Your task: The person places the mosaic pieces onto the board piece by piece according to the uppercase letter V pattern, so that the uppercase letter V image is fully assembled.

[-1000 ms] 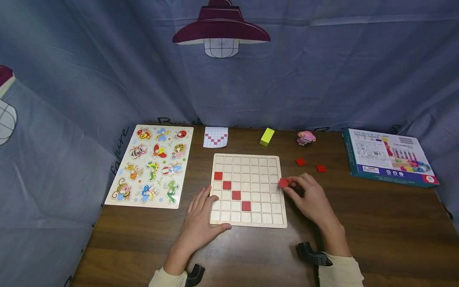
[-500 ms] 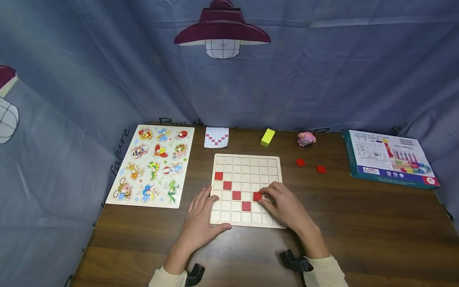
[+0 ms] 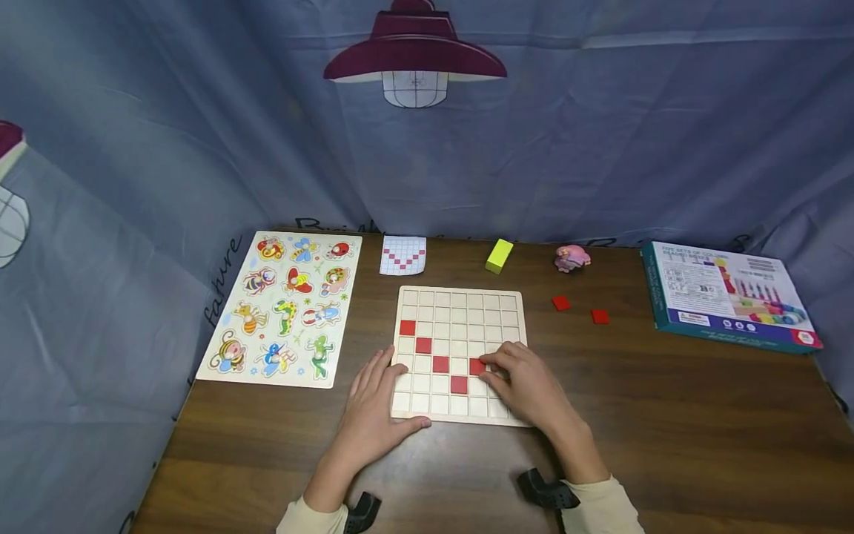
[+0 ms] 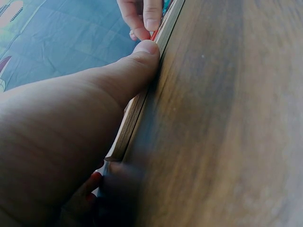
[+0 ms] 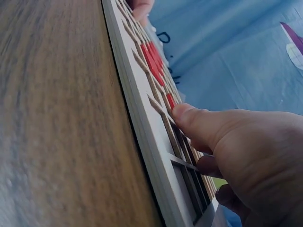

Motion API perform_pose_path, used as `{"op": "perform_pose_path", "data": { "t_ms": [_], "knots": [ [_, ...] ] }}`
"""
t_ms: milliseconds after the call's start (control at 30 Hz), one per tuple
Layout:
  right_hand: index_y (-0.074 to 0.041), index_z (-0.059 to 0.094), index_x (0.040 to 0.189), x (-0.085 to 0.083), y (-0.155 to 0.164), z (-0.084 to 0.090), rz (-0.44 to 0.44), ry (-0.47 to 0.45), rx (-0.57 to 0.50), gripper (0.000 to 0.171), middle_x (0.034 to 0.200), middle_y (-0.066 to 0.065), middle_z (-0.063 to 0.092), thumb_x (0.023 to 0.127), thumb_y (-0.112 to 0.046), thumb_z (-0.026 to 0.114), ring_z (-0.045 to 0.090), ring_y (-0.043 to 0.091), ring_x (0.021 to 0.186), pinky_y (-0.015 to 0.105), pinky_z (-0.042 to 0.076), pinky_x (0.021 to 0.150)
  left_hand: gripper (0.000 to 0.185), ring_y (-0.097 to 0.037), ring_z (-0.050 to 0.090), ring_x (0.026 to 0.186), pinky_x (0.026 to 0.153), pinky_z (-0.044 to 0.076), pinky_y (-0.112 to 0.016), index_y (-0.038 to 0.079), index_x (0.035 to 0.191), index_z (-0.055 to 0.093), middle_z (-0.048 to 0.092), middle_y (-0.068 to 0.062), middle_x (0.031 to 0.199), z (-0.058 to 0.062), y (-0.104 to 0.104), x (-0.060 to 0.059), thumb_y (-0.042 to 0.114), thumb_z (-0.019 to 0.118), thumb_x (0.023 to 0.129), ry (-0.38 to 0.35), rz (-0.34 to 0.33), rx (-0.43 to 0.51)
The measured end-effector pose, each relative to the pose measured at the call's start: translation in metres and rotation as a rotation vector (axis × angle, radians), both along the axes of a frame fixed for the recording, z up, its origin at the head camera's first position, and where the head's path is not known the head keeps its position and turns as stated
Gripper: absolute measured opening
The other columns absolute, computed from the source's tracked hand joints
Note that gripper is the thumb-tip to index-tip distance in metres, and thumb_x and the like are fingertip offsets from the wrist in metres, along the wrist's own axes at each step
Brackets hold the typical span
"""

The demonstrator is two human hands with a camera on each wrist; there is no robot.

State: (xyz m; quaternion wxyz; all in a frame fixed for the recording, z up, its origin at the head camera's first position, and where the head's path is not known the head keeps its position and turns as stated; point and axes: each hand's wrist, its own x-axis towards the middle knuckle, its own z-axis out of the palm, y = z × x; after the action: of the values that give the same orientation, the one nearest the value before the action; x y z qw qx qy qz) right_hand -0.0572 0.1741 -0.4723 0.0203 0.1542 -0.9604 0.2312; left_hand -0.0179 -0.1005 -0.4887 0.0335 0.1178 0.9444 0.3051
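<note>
A wooden grid board [image 3: 460,304] lies mid-table with a diagonal of red tiles [image 3: 423,345] set in it. My left hand [image 3: 380,393] lies flat on the board's near left corner, and its thumb [image 4: 142,56] runs along the front edge [image 4: 137,109]. My right hand [image 3: 514,378] rests on the board's right half, fingertips pinching a red tile [image 3: 477,366] that sits in a cell up and right of the lowest tile. In the right wrist view the thumb [image 5: 189,116] touches the grid [image 5: 137,104] and the other fingers are curled.
Two loose red tiles [image 3: 561,302] [image 3: 600,317] lie right of the board. An insect puzzle [image 3: 283,308] is at the left. A pattern card [image 3: 402,255], a yellow block [image 3: 498,255] and a pink toy [image 3: 570,258] are behind. A boxed toy [image 3: 727,294] is far right.
My right hand carried the red tile from the board's right edge leftward into a cell beside the diagonal and has stayed there for the last half second. The left hand has not moved.
</note>
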Motion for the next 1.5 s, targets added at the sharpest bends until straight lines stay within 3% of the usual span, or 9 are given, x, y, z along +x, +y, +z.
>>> {"op": "perform_pose_path", "data": {
  "t_ms": [200, 333, 533, 633, 767, 867, 1067, 1233, 1500],
  "knots": [
    [-0.015, 0.079, 0.111, -0.003, 0.004, -0.001, 0.012, 0.007, -0.058, 0.03, 0.089, -0.007, 0.065, 0.084, -0.027, 0.084, 0.051, 0.008, 0.081, 0.029, 0.047, 0.071, 0.087, -0.034, 0.024, 0.156, 0.124, 0.022, -0.06, 0.014, 0.138, 0.05, 0.026, -0.01, 0.169, 0.0, -0.002, 0.0, 0.059, 0.086, 0.072, 0.008, -0.007, -0.001],
    [-0.013, 0.078, 0.111, -0.009, 0.02, -0.001, -0.023, 0.064, -0.136, 0.032, 0.088, -0.005, 0.065, 0.082, -0.026, 0.086, 0.052, 0.01, 0.081, 0.029, 0.046, 0.07, 0.087, -0.034, 0.023, 0.156, 0.124, 0.022, -0.06, 0.014, 0.139, 0.05, 0.025, -0.01, 0.169, 0.001, -0.001, 0.0, 0.06, 0.084, 0.073, 0.013, -0.013, -0.002],
    [-0.006, 0.076, 0.105, -0.023, 0.067, -0.005, -0.254, 0.243, -0.252, 0.025, 0.086, 0.006, 0.066, 0.082, -0.013, 0.085, 0.058, 0.017, 0.079, 0.023, 0.043, 0.071, 0.086, -0.035, 0.023, 0.156, 0.124, 0.022, -0.06, 0.014, 0.138, 0.051, 0.025, -0.01, 0.169, 0.0, 0.0, -0.001, 0.061, 0.083, 0.074, 0.017, -0.021, -0.006],
    [-0.003, 0.075, 0.105, -0.026, 0.093, -0.009, -0.402, 0.276, -0.262, 0.023, 0.087, 0.011, 0.067, 0.085, -0.012, 0.083, 0.058, 0.019, 0.08, 0.023, 0.04, 0.073, 0.086, -0.034, 0.023, 0.156, 0.124, 0.022, -0.06, 0.014, 0.138, 0.051, 0.025, -0.01, 0.169, 0.0, 0.0, 0.0, 0.059, 0.084, 0.073, 0.009, -0.019, 0.0],
    [0.0, 0.072, 0.107, -0.026, 0.119, -0.014, -0.579, 0.23, -0.25, 0.023, 0.091, 0.016, 0.066, 0.09, -0.015, 0.078, 0.055, 0.022, 0.085, 0.029, 0.038, 0.076, 0.086, -0.033, 0.022, 0.157, 0.124, 0.021, -0.059, 0.014, 0.138, 0.051, 0.025, -0.009, 0.169, 0.0, 0.0, 0.0, 0.058, 0.085, 0.073, 0.006, -0.019, 0.012],
    [0.002, 0.07, 0.11, -0.026, 0.13, -0.018, -0.648, 0.173, -0.251, 0.027, 0.096, 0.019, 0.064, 0.092, -0.018, 0.076, 0.056, 0.027, 0.091, 0.036, 0.038, 0.08, 0.086, -0.034, 0.023, 0.156, 0.124, 0.022, -0.06, 0.013, 0.138, 0.051, 0.026, -0.009, 0.169, -0.001, 0.0, 0.0, 0.058, 0.085, 0.073, 0.015, -0.02, 0.014],
    [0.004, 0.064, 0.119, -0.033, 0.137, -0.022, -0.708, 0.092, -0.248, 0.04, 0.103, 0.021, 0.061, 0.095, -0.027, 0.073, 0.056, 0.035, 0.098, 0.05, 0.041, 0.092, 0.086, -0.034, 0.024, 0.156, 0.124, 0.022, -0.059, 0.013, 0.137, 0.051, 0.027, -0.01, 0.168, 0.0, -0.001, 0.001, 0.058, 0.085, 0.072, 0.021, -0.01, 0.016],
    [0.004, 0.062, 0.123, -0.039, 0.136, -0.021, -0.749, 0.041, -0.183, 0.048, 0.107, 0.022, 0.061, 0.097, -0.036, 0.068, 0.058, 0.04, 0.099, 0.056, 0.042, 0.092, 0.087, -0.034, 0.025, 0.156, 0.123, 0.022, -0.059, 0.013, 0.137, 0.051, 0.028, -0.01, 0.168, 0.0, -0.001, 0.002, 0.058, 0.086, 0.072, 0.028, -0.007, 0.024],
    [0.002, 0.063, 0.123, -0.043, 0.137, -0.023, -0.761, 0.068, -0.141, 0.037, 0.105, 0.023, 0.066, 0.098, -0.026, 0.059, 0.06, 0.045, 0.103, 0.06, 0.043, 0.091, 0.086, -0.034, 0.024, 0.156, 0.124, 0.023, -0.059, 0.015, 0.138, 0.051, 0.026, -0.009, 0.169, 0.0, 0.0, 0.0, 0.059, 0.086, 0.072, 0.013, -0.004, -0.002]
  ]
}}
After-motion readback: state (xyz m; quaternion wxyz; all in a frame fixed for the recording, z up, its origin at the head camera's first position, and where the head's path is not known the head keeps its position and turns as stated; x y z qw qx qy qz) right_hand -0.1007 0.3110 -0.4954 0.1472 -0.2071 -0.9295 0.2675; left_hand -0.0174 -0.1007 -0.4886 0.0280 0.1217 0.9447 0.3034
